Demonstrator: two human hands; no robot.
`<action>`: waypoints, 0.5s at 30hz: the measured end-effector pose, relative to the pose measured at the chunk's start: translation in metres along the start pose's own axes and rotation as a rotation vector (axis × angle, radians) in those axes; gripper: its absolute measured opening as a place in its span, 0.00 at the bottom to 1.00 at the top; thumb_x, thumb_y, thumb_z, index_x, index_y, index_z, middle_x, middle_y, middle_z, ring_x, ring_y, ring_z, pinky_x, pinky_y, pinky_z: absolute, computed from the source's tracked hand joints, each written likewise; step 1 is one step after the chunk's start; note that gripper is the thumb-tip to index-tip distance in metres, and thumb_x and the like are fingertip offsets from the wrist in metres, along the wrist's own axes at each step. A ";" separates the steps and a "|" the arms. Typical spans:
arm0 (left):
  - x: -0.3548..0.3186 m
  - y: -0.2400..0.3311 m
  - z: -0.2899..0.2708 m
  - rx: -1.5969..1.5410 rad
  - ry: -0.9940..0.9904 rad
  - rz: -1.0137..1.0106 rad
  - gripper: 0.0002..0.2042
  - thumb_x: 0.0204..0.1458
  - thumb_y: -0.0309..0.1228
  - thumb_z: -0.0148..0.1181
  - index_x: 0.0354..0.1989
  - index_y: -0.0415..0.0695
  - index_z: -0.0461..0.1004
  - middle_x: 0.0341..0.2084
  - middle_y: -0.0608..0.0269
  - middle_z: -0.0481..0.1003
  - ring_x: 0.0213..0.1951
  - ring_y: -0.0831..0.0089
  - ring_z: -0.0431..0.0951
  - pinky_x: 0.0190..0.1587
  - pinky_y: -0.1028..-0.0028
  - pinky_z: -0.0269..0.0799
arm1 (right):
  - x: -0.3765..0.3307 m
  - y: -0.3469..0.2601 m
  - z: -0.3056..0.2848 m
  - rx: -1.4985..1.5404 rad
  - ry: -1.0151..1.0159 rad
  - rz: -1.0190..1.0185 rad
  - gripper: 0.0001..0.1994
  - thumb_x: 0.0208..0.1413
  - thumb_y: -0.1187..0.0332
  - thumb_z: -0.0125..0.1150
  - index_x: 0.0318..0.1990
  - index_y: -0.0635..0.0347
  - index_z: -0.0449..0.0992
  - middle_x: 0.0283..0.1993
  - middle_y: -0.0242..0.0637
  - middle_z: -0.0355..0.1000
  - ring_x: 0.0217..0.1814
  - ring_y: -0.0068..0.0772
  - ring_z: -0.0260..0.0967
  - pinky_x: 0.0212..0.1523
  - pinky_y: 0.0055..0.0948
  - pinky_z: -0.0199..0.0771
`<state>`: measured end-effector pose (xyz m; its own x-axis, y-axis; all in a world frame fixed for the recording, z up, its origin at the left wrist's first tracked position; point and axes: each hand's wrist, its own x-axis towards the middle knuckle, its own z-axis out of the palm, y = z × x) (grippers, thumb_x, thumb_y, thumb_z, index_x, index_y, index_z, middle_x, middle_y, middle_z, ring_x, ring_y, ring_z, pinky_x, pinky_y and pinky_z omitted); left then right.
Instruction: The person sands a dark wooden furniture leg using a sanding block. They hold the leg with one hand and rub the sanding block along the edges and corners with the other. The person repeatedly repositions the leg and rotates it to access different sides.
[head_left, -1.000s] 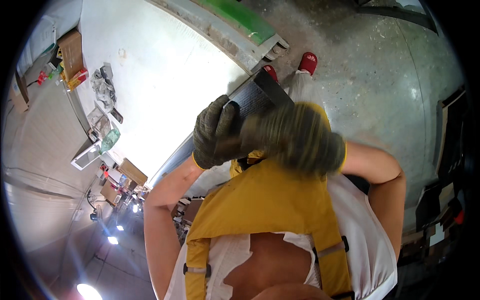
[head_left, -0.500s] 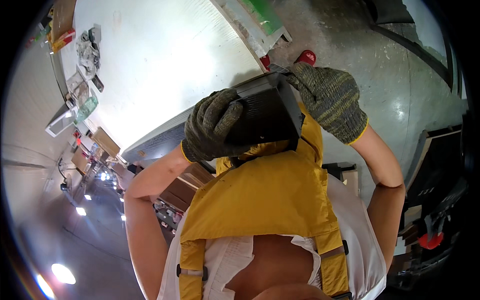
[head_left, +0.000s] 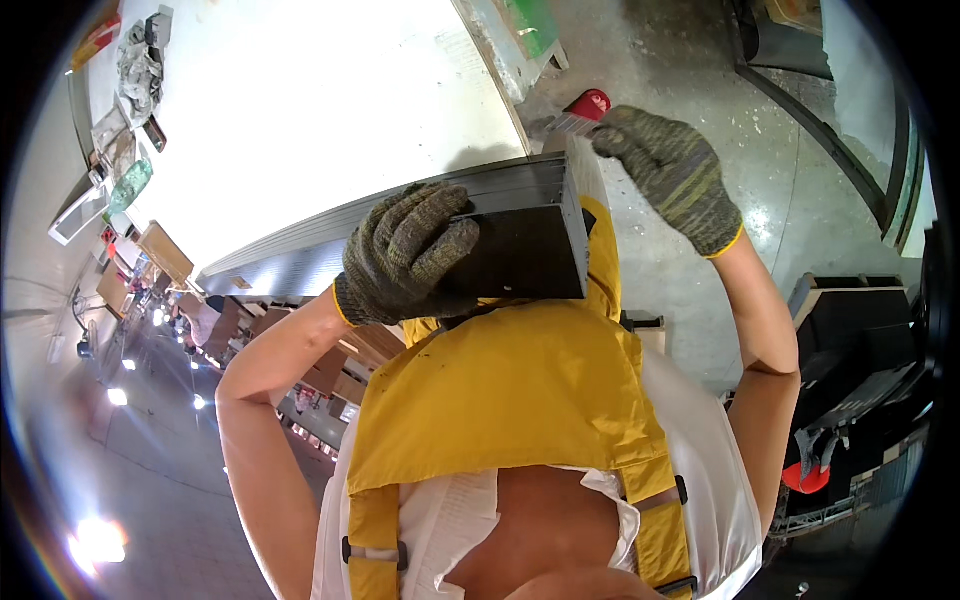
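Note:
A long black panel piece (head_left: 520,252) with a boxed, squared end lies across in front of my waist, its far part running left along the table edge. My left hand (head_left: 410,250), in a dark grey knitted glove, is curled over its top edge and grips it. My right hand (head_left: 675,175), gloved the same way, is raised just beyond the panel's right end, apart from it. Its fingers are pinched together around a thin, flat grey piece (head_left: 572,124) whose kind I cannot make out. The panel's end face looks paler and greyish.
A white tabletop (head_left: 300,110) spreads out ahead and left. Crumpled grey cloth (head_left: 140,70), a green plastic bottle (head_left: 130,185) and a small frame (head_left: 78,215) lie at its left. Black panels (head_left: 860,335) are stacked at right. A red slipper (head_left: 592,103) shows on the floor beyond.
My right hand has moved away from the panel's right end, opening a gap, and the pale end face now shows. My left hand still grips the panel; the view has shifted slightly.

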<state>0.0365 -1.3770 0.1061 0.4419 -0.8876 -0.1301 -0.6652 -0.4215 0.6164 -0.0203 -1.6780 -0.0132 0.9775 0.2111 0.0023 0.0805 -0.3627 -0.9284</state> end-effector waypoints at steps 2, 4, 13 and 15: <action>-0.001 -0.001 0.001 0.001 0.007 -0.001 0.37 0.27 0.42 0.73 0.52 0.45 0.69 0.51 0.46 0.70 0.48 0.48 0.75 0.48 0.56 0.73 | 0.003 -0.013 0.001 -0.206 -0.064 -0.040 0.10 0.53 0.72 0.59 0.43 0.55 0.79 0.43 0.42 0.77 0.37 0.43 0.75 0.38 0.34 0.77; -0.001 -0.001 0.001 0.012 0.012 -0.004 0.37 0.27 0.42 0.73 0.51 0.45 0.69 0.51 0.46 0.70 0.48 0.48 0.75 0.48 0.56 0.73 | 0.003 -0.031 -0.001 -0.310 -0.101 0.003 0.10 0.52 0.73 0.60 0.43 0.56 0.79 0.43 0.41 0.77 0.36 0.43 0.75 0.35 0.34 0.76; 0.002 0.001 -0.001 -0.004 -0.005 -0.028 0.34 0.30 0.44 0.73 0.49 0.44 0.70 0.48 0.47 0.71 0.47 0.48 0.75 0.49 0.55 0.73 | -0.024 -0.066 -0.021 0.247 -0.251 -0.127 0.13 0.55 0.70 0.58 0.48 0.55 0.78 0.48 0.38 0.76 0.46 0.39 0.75 0.48 0.32 0.75; -0.001 0.005 -0.003 -0.024 -0.028 -0.035 0.33 0.31 0.45 0.73 0.48 0.44 0.70 0.48 0.47 0.71 0.47 0.48 0.75 0.49 0.55 0.73 | -0.026 -0.056 -0.013 0.282 -0.106 0.008 0.13 0.55 0.70 0.58 0.49 0.55 0.78 0.51 0.39 0.75 0.50 0.39 0.73 0.51 0.33 0.74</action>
<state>0.0345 -1.3779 0.1121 0.4473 -0.8774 -0.1734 -0.6350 -0.4482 0.6292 -0.0473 -1.6746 0.0430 0.9509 0.3079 -0.0301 0.0014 -0.1016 -0.9948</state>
